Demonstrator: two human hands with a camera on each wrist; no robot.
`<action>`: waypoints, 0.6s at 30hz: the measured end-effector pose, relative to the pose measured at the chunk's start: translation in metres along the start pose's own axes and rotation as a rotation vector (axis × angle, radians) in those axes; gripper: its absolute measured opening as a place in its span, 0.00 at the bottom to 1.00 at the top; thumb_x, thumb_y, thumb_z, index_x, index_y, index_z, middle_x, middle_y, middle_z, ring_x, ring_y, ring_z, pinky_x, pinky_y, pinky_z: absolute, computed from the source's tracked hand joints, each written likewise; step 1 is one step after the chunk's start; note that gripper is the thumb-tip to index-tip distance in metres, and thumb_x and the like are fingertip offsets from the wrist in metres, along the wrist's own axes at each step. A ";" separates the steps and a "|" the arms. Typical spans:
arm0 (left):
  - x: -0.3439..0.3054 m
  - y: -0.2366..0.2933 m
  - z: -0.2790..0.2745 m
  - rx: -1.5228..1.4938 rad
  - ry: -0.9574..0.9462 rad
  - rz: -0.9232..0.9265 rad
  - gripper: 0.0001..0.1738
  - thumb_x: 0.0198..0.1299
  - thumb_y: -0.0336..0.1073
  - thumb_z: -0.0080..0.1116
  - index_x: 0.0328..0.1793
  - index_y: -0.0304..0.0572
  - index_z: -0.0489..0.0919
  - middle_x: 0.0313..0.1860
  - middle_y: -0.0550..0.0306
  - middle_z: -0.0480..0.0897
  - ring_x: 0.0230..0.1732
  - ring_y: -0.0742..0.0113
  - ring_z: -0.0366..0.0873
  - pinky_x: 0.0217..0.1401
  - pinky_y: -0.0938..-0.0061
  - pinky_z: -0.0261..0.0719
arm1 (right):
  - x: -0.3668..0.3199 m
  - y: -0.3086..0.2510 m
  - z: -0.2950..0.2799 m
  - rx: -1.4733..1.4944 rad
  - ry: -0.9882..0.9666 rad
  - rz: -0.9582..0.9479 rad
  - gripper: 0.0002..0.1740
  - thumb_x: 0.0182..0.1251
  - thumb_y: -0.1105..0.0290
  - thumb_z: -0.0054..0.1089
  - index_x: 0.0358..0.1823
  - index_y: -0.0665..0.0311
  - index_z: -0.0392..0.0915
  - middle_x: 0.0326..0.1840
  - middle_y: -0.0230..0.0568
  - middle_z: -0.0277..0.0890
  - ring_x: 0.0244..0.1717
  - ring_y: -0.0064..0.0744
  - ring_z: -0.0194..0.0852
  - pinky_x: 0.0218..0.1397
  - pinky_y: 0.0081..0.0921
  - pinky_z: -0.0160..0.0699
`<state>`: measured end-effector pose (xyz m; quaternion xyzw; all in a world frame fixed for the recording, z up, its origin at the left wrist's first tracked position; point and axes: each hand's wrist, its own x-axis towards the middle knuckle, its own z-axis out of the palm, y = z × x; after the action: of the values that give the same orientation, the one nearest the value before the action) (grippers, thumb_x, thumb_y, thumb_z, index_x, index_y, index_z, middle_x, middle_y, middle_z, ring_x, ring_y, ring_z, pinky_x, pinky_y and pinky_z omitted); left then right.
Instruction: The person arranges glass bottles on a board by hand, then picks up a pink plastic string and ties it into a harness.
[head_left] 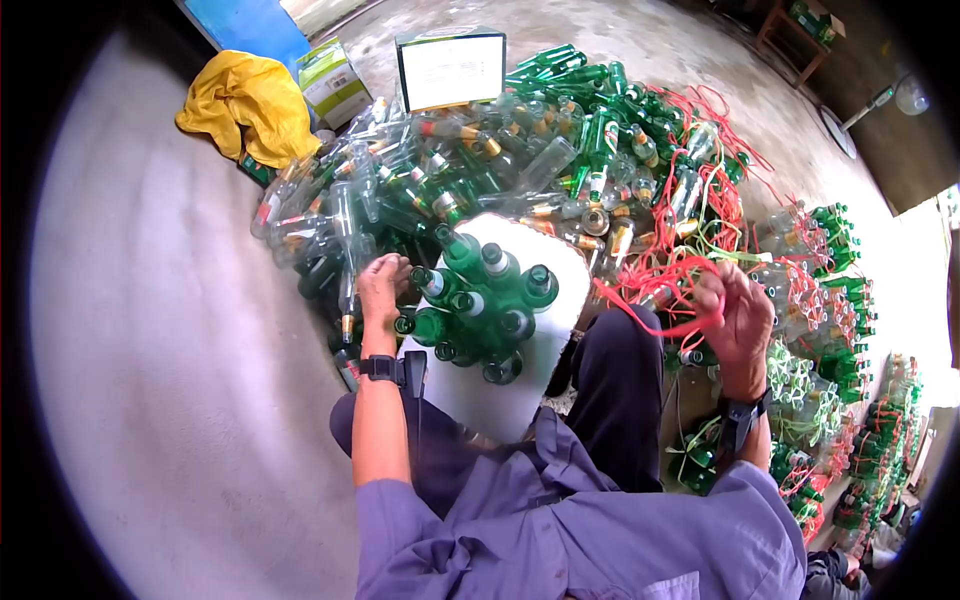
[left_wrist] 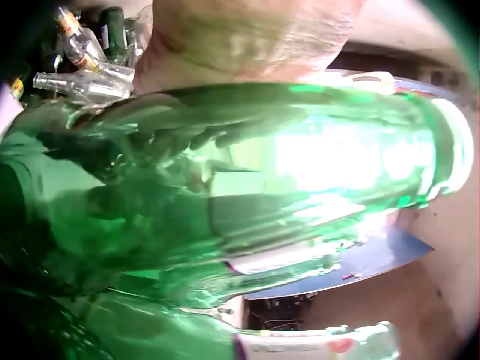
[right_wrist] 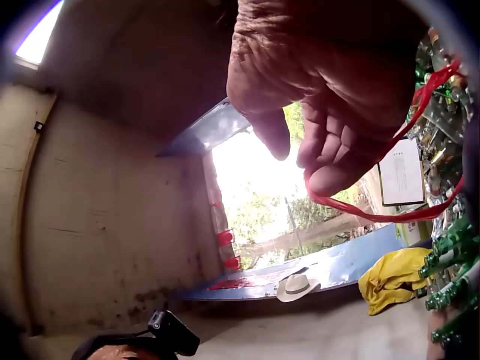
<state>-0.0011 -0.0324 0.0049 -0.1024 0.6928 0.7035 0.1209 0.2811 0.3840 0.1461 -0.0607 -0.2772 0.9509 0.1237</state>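
Note:
Several green bottles (head_left: 480, 300) stand grouped, necks up, on a white board (head_left: 440, 395) by the person's knees. The left hand (head_left: 382, 290) is at the left side of the group, fingers pointing away from the body; whether it touches the glass cannot be told. In the left wrist view a green bottle (left_wrist: 225, 172) fills the picture, and part of the left hand (left_wrist: 240, 41) shows behind it. Raised to the right of the bottles, the right hand (head_left: 738, 315) pinches a red strap (head_left: 690, 325). The right wrist view shows that strap (right_wrist: 375, 217) looping from the curled fingers of the right hand (right_wrist: 322, 97).
Loose bottles (head_left: 350, 215) are heaped beyond the board. More red straps (head_left: 725, 215) lie on the heap's right side. Bundled bottles (head_left: 800, 385) line the right. At the back are a framed sheet (head_left: 453, 72), a green box (head_left: 333, 85) and a yellow cloth (head_left: 250, 105).

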 end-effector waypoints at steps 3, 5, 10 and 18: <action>-0.022 0.037 0.006 -0.023 0.104 0.128 0.15 0.68 0.37 0.56 0.52 0.34 0.81 0.47 0.50 0.87 0.46 0.60 0.86 0.45 0.73 0.80 | 0.018 -0.010 0.009 -0.133 -0.025 -0.028 0.23 0.70 0.62 0.56 0.58 0.72 0.72 0.51 0.44 0.77 0.49 0.30 0.76 0.42 0.20 0.77; -0.040 0.057 0.009 -0.048 0.105 0.178 0.14 0.68 0.36 0.55 0.52 0.33 0.81 0.48 0.49 0.86 0.48 0.60 0.86 0.48 0.72 0.80 | 0.033 -0.022 0.023 -0.258 -0.101 -0.017 0.28 0.71 0.61 0.56 0.65 0.74 0.70 0.57 0.44 0.77 0.52 0.28 0.78 0.46 0.21 0.78; -0.106 0.112 0.030 -0.025 0.059 0.423 0.14 0.67 0.36 0.56 0.50 0.32 0.82 0.47 0.48 0.86 0.46 0.60 0.86 0.52 0.71 0.80 | 0.048 -0.052 0.079 -0.923 -0.005 -0.045 0.26 0.72 0.63 0.58 0.63 0.76 0.73 0.47 0.38 0.83 0.38 0.20 0.79 0.36 0.17 0.78; -0.200 0.161 0.127 0.061 -0.522 0.616 0.22 0.67 0.35 0.61 0.64 0.32 0.75 0.56 0.49 0.82 0.54 0.65 0.81 0.53 0.72 0.80 | 0.047 -0.055 0.172 -1.347 -0.308 -0.086 0.29 0.69 0.59 0.63 0.62 0.75 0.75 0.37 0.35 0.86 0.26 0.11 0.72 0.27 0.13 0.72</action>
<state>0.1412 0.0876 0.2226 0.2957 0.6576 0.6883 0.0795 0.2154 0.3539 0.3181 0.0224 -0.8237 0.5638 0.0559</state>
